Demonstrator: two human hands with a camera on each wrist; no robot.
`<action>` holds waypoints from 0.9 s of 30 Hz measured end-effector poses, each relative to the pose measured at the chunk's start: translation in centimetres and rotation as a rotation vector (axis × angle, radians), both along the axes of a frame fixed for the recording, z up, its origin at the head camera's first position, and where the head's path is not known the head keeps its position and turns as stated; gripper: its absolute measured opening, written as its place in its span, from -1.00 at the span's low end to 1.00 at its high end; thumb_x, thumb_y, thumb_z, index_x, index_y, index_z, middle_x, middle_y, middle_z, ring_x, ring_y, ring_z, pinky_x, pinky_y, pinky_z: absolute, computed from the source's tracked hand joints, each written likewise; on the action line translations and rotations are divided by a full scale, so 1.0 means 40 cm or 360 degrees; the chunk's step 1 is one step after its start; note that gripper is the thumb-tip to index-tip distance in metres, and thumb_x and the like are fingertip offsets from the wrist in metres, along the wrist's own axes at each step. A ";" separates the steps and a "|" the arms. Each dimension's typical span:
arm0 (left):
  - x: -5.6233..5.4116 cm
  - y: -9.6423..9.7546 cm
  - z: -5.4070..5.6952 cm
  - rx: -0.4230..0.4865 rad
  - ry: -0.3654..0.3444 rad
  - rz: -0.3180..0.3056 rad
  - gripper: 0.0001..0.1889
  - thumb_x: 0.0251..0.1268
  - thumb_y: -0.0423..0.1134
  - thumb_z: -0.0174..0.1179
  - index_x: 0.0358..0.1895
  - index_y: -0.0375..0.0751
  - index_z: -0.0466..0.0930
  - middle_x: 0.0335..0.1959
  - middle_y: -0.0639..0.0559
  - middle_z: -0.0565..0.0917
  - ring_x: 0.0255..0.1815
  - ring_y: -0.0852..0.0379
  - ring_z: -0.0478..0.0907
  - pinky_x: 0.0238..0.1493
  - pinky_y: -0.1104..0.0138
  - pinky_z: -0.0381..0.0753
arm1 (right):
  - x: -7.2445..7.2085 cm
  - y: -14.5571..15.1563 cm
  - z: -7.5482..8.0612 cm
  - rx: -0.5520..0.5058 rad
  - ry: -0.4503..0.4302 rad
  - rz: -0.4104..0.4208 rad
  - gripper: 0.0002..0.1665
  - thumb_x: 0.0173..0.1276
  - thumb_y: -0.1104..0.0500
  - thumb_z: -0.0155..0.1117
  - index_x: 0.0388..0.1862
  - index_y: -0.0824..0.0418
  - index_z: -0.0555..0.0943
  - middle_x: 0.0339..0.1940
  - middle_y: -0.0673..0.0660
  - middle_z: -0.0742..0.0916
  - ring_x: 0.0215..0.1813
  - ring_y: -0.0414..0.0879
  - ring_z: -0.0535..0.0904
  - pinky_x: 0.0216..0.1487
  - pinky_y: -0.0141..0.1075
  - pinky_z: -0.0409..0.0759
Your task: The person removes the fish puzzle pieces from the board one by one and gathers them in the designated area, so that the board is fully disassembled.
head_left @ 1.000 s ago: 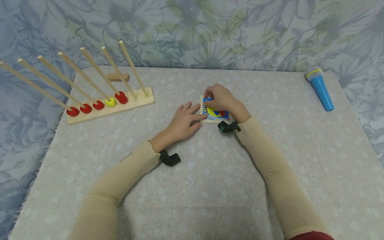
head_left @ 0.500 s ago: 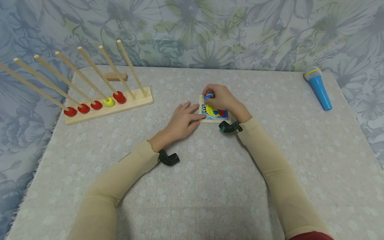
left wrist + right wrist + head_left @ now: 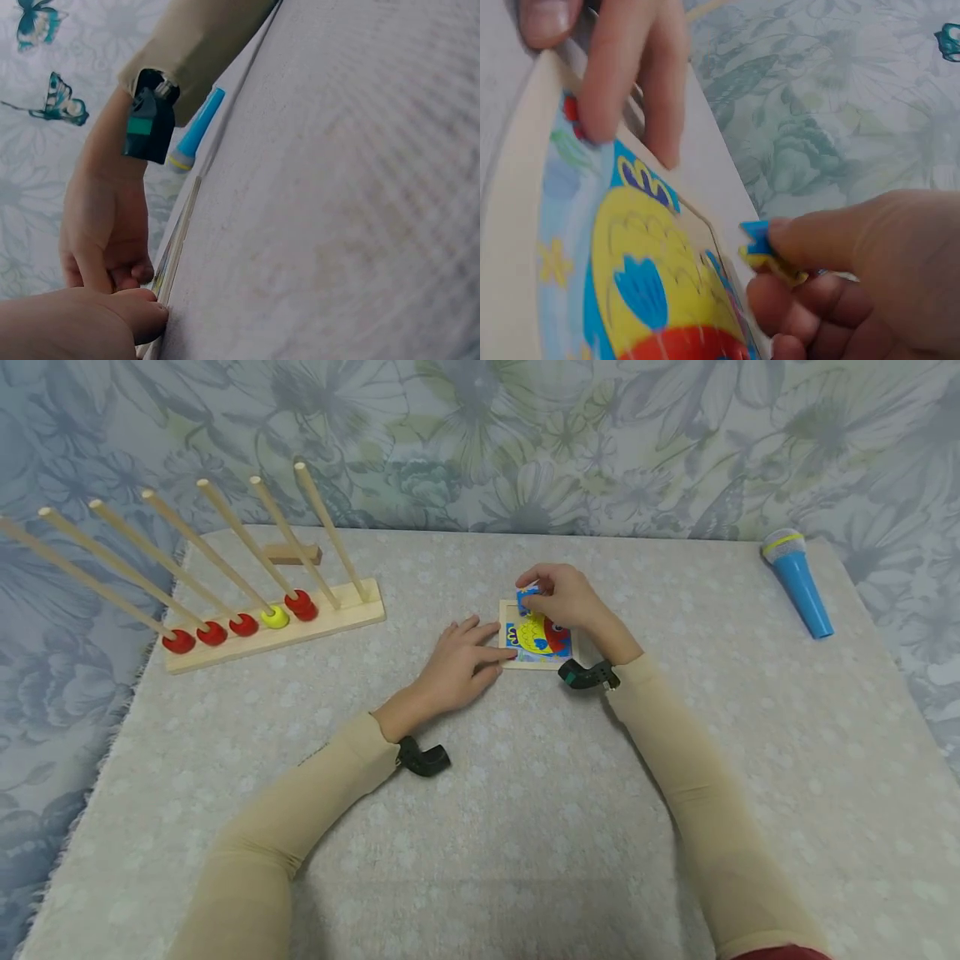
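Note:
A small wooden jigsaw puzzle in a frame lies flat, showing a yellow and red fish on blue. My right hand pinches a blue puzzle piece between thumb and fingers, above the top left part of the frame. In the right wrist view the piece shows blue and yellow, raised off the board, and bare wood shows in the puzzle's upper part. My left hand lies with spread fingers at the frame's left side, one fingertip on the picture.
To the left stands a wooden counting rack with tall pegs and red and yellow beads. Behind it lies a small wooden block. A blue toy microphone is at the far right. The patterned wall rises behind the table.
My right hand has lifted the puzzle piece from the board and shifted slightly right and away, uncovering more of the fish. My left hand stays where it was.

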State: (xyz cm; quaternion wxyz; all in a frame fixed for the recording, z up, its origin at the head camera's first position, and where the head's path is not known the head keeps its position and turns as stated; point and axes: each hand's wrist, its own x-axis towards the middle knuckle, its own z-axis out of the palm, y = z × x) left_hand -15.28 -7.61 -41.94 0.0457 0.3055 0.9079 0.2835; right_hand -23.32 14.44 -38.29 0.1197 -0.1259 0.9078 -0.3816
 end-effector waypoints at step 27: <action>0.004 0.010 0.008 -0.0010 -0.0071 0.0047 -0.64 0.48 -0.22 0.17 0.26 0.02 0.67 0.53 -0.19 0.39 0.65 -0.33 0.08 0.61 -0.28 -0.06 | 0.019 0.322 -0.011 0.0223 -0.0049 -0.0412 -0.56 0.44 0.07 0.30 0.18 0.28 0.67 -0.06 0.26 0.63 -0.05 0.06 0.46 -0.11 -0.20 0.41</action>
